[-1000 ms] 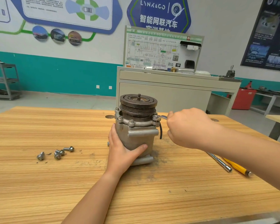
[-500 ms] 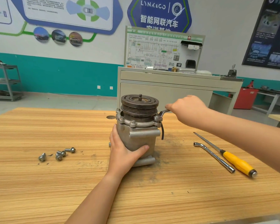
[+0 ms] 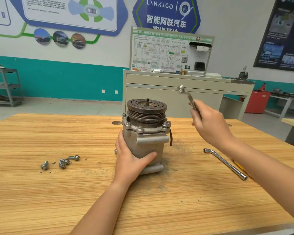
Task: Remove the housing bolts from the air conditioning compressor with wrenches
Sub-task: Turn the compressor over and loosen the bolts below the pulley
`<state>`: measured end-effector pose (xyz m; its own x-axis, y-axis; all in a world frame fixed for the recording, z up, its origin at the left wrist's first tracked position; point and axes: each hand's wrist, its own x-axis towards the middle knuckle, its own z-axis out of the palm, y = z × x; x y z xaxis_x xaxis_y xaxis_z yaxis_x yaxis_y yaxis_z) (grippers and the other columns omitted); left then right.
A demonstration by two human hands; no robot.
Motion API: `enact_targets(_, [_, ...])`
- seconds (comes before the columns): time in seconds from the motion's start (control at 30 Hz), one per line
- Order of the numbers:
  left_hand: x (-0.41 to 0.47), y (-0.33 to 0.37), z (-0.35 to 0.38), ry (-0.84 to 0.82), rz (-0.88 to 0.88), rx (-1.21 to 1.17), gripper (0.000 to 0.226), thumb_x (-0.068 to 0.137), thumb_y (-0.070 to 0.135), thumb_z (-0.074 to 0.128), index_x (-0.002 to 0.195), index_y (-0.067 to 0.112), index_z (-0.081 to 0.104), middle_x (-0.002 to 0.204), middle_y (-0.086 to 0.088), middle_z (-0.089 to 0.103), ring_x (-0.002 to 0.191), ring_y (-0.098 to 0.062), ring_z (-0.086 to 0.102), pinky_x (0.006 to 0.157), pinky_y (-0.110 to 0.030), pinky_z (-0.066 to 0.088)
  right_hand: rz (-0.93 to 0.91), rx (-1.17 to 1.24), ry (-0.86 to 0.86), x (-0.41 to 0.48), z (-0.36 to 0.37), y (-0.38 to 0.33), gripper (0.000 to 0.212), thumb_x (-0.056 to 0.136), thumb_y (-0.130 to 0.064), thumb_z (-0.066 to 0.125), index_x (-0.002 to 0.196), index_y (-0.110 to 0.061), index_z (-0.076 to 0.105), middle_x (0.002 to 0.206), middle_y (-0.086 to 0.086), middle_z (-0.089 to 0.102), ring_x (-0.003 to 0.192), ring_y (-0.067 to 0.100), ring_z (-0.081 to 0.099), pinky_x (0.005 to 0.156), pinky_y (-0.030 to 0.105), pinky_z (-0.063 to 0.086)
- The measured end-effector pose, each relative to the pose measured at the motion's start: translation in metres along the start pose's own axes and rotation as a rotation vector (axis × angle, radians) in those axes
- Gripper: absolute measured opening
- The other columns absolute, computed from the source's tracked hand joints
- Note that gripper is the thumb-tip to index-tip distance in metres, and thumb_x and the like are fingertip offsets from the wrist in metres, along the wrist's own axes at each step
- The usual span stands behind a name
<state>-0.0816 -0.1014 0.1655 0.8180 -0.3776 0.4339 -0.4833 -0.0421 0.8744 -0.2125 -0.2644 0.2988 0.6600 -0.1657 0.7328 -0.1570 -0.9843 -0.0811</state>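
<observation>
Our left hand [image 3: 132, 160] grips the lower housing of the compressor [image 3: 146, 138], thumb across its front; the unit stands upright on the wooden bench [image 3: 41, 200]. Up and to the right, our right hand [image 3: 209, 126] clasps a small wrench [image 3: 187, 95] in the air, its head clear of the flange bolts [image 3: 139, 128]. Below that hand lies an L-shaped socket wrench [image 3: 224, 162]. Four loose bolts [image 3: 62, 162] sit well left of our left hand.
</observation>
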Motion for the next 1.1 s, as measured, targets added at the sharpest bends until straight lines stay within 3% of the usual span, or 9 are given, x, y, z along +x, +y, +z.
enact_targets(0.13, [-0.001, 0.002, -0.001, -0.004, -0.005, -0.001, 0.129, 0.053, 0.051, 0.083, 0.148, 0.034, -0.003, 0.151, 0.013, 0.010, 0.138, -0.010, 0.020, 0.111, -0.033, 0.027, -0.064, -0.174, -0.141, -0.034, -0.025, -0.017, 0.040, 0.095, -0.022, 0.041, 0.135, -0.018, 0.044, 0.079, 0.004, 0.058, 0.068, 0.032, 0.056, 0.054, 0.033, 0.039])
enact_targets(0.23, [0.000, 0.003, 0.000, 0.003, -0.004, 0.006, 0.128, 0.054, 0.048, 0.084, 0.149, 0.032, -0.002, 0.151, 0.012, 0.010, 0.138, -0.010, 0.018, 0.111, -0.030, 0.025, -0.040, -0.460, -0.172, -0.039, -0.032, -0.031, 0.048, 0.096, -0.020, 0.040, 0.142, -0.027, 0.030, 0.091, 0.003, 0.059, 0.072, 0.031, 0.058, 0.051, 0.029, 0.030])
enact_targets(0.33, [-0.001, 0.002, 0.001, 0.018, 0.000, 0.015, 0.127, 0.056, 0.045, 0.085, 0.149, 0.030, 0.000, 0.152, 0.010, 0.010, 0.138, -0.008, 0.018, 0.106, -0.024, 0.022, -0.004, -0.579, -0.259, -0.035, -0.029, -0.042, 0.056, 0.095, -0.013, 0.034, 0.145, -0.029, 0.014, 0.107, 0.000, 0.053, 0.086, 0.026, 0.057, 0.046, 0.029, 0.020])
enact_targets(0.43, [-0.001, 0.001, 0.001, 0.026, 0.002, 0.021, 0.127, 0.056, 0.048, 0.084, 0.149, 0.031, 0.000, 0.152, 0.011, 0.008, 0.137, -0.006, 0.018, 0.104, -0.023, 0.022, -0.010, -0.610, -0.331, -0.028, -0.024, -0.047, 0.057, 0.093, -0.007, 0.034, 0.144, -0.025, 0.015, 0.105, 0.002, 0.051, 0.086, 0.025, 0.055, 0.043, 0.028, 0.015])
enact_targets(0.6, [0.000, 0.001, 0.002, 0.038, 0.008, 0.034, 0.127, 0.056, 0.047, 0.084, 0.150, 0.027, 0.001, 0.153, 0.009, 0.008, 0.136, -0.003, 0.015, 0.104, -0.022, 0.019, -0.070, -0.708, -0.457, -0.018, -0.035, -0.072, 0.048, 0.088, 0.001, 0.037, 0.134, -0.013, 0.033, 0.093, 0.006, 0.051, 0.082, 0.025, 0.055, 0.040, 0.027, 0.018])
enact_targets(0.73, [-0.003, 0.001, 0.001, 0.040, 0.013, 0.045, 0.127, 0.057, 0.043, 0.085, 0.150, 0.023, 0.001, 0.154, 0.006, 0.006, 0.125, 0.007, 0.011, 0.104, -0.020, 0.017, -0.083, -0.762, -0.563, -0.015, -0.034, -0.094, 0.047, 0.088, 0.006, 0.039, 0.134, 0.002, 0.032, 0.072, 0.004, 0.031, 0.055, 0.014, 0.028, 0.041, 0.026, 0.025])
enact_targets(0.87, [-0.002, 0.003, 0.002, 0.035, 0.009, 0.040, 0.127, 0.057, 0.045, 0.085, 0.150, 0.025, 0.000, 0.155, 0.007, 0.003, 0.135, 0.001, 0.013, 0.104, -0.021, 0.016, -0.091, -0.696, -0.511, -0.021, -0.032, -0.080, 0.054, 0.090, 0.002, 0.037, 0.141, -0.006, 0.021, 0.104, 0.010, 0.050, 0.072, 0.024, 0.052, 0.041, 0.025, 0.021])
enact_targets(1.0, [-0.002, 0.003, 0.002, 0.036, 0.005, 0.053, 0.127, 0.058, 0.048, 0.085, 0.150, 0.027, -0.002, 0.155, 0.009, 0.003, 0.139, -0.005, 0.014, 0.107, -0.028, 0.020, -0.114, -0.666, -0.475, -0.010, -0.037, -0.047, 0.064, 0.088, 0.001, 0.034, 0.143, -0.026, 0.016, 0.073, 0.000, 0.029, 0.052, 0.015, 0.029, 0.042, 0.027, 0.017])
enact_targets(1.1, [-0.002, 0.005, 0.001, 0.029, 0.000, 0.060, 0.127, 0.059, 0.048, 0.084, 0.150, 0.027, -0.002, 0.154, 0.009, 0.004, 0.141, -0.009, 0.014, 0.114, -0.040, 0.023, -0.228, -0.722, -0.418, 0.008, -0.035, -0.030, 0.065, 0.086, 0.002, 0.038, 0.139, -0.032, 0.024, 0.067, -0.003, 0.024, 0.048, 0.013, 0.026, 0.040, 0.026, 0.017])
